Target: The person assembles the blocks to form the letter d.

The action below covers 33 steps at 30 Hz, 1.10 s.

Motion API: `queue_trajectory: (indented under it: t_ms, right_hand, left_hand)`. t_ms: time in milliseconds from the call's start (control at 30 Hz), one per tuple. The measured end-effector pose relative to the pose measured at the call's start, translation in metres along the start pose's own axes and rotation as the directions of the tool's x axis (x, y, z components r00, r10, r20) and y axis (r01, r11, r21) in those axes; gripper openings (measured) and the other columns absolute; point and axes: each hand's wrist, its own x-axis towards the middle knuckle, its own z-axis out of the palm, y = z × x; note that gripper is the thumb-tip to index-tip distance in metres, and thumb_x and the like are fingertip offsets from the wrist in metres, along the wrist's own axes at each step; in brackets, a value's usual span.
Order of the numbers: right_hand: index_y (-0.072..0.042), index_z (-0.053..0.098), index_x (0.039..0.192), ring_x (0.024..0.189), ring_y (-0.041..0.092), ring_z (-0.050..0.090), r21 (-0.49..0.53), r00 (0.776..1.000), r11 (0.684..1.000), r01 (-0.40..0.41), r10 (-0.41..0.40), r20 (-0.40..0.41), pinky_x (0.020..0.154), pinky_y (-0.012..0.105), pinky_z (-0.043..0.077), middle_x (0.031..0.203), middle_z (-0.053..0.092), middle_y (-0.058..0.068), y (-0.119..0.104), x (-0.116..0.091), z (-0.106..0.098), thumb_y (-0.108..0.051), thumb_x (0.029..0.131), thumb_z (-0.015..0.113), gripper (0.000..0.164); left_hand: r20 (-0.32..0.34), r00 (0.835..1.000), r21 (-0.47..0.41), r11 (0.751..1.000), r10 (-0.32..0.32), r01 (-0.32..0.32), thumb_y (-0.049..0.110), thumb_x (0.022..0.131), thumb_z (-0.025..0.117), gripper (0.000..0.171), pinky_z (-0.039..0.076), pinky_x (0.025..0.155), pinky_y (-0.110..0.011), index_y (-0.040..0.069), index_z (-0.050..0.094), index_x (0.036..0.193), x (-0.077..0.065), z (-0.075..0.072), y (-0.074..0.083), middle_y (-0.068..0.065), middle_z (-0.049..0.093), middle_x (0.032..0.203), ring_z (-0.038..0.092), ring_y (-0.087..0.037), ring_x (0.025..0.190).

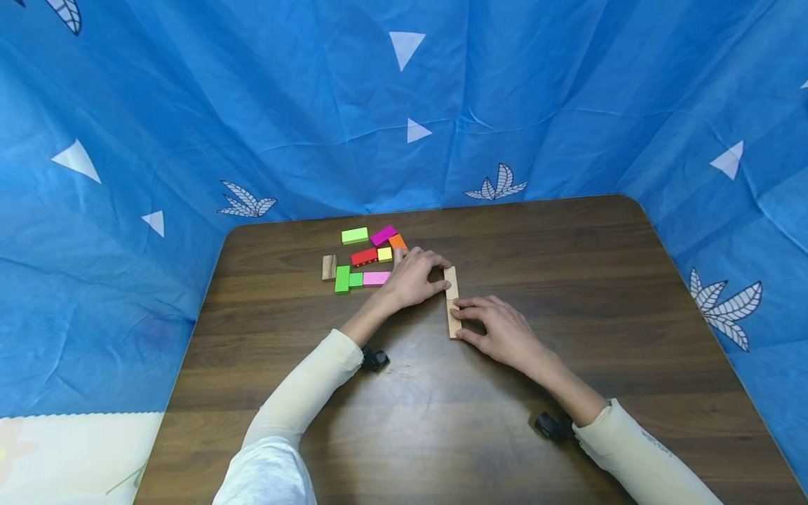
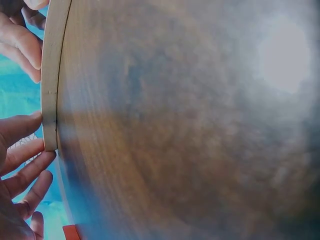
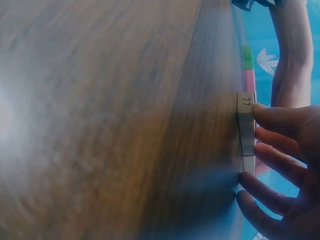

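Two plain wooden blocks lie end to end on the table in a line running away from me. My left hand pinches the far block, with the index finger at its far end and the thumb at its left side. On the near block my right hand has its thumb near the closer end and fingers by the joint. In the left wrist view the left fingertips meet the end of the pale wooden strip. Dark marks show on the near block's end in the right wrist view.
Left of the hands lie a brown wooden block, a green block, a pink block, a red block and a yellow block. Behind them are lime, magenta and orange blocks. A blue curtain surrounds the table.
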Motion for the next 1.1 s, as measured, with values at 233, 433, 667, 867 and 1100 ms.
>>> queue_trajectory:
  t_ms: [233, 433, 667, 867, 1100]
  right_hand:
    - [-0.021, 0.075, 0.138, 0.139, 0.03, 0.062, 0.005, 1.0, 1.0, -0.001, 0.001, 0.009, 0.111, 0.059, 0.052, 0.151, 0.067, -0.001, -0.0012, 0.0009, -0.0006, -0.036, 0.098, 0.081, 0.043]
    - [-0.021, 0.074, 0.14, 0.142, 0.031, 0.06, -0.006, 0.999, 1.0, -0.007, 0.008, 0.039, 0.11, 0.059, 0.053, 0.156, 0.063, 0.0, -0.0021, 0.0026, -0.0014, -0.038, 0.099, 0.08, 0.045]
    - [-0.021, 0.075, 0.139, 0.138, 0.033, 0.061, -0.008, 0.998, 1.0, -0.019, 0.019, 0.061, 0.106, 0.06, 0.054, 0.165, 0.055, 0.001, -0.0012, 0.0021, -0.0038, -0.037, 0.097, 0.081, 0.045]
    - [-0.023, 0.075, 0.139, 0.132, 0.029, 0.063, -0.015, 0.997, 1.0, -0.004, 0.006, 0.075, 0.103, 0.055, 0.056, 0.164, 0.056, 0.0, -0.0003, 0.0037, -0.0051, -0.039, 0.098, 0.08, 0.044]
    - [-0.021, 0.071, 0.143, 0.141, 0.033, 0.06, 0.02, 0.997, 1.0, 0.014, -0.015, 0.076, 0.113, 0.06, 0.05, 0.164, 0.056, 0.004, 0.0019, 0.0048, -0.005, -0.042, 0.103, 0.073, 0.046]
  left_hand:
    - [-0.002, 1.0, -0.001, 1.0, 0.002, -0.002, 0.044, 0.097, 0.081, 0.04, 0.033, 0.106, -0.053, 0.024, 0.076, 0.131, -0.0003, -0.0006, -0.0013, 0.005, 0.076, 0.133, 0.061, -0.022, 0.122]
    - [0.003, 1.0, 0.003, 1.0, -0.004, 0.004, 0.044, 0.097, 0.081, 0.04, 0.033, 0.106, -0.053, 0.025, 0.075, 0.131, 0.0002, -0.0013, -0.0024, 0.006, 0.076, 0.134, 0.061, -0.021, 0.123]
    - [0.024, 1.0, 0.003, 1.0, -0.008, 0.007, 0.044, 0.097, 0.08, 0.04, 0.033, 0.107, -0.053, 0.025, 0.074, 0.132, 0.0011, -0.002, -0.0009, 0.006, 0.075, 0.135, 0.061, -0.022, 0.124]
    - [0.028, 1.0, 0.01, 1.0, -0.009, 0.008, 0.044, 0.097, 0.08, 0.039, 0.033, 0.106, -0.052, 0.025, 0.074, 0.131, 0.0018, -0.0029, -0.0011, 0.007, 0.075, 0.133, 0.06, -0.021, 0.121]
    - [0.036, 0.999, 0.019, 1.0, -0.006, 0.005, 0.045, 0.097, 0.079, 0.039, 0.033, 0.105, -0.052, 0.026, 0.074, 0.131, 0.0025, -0.0039, -0.001, 0.008, 0.075, 0.134, 0.06, -0.021, 0.123]
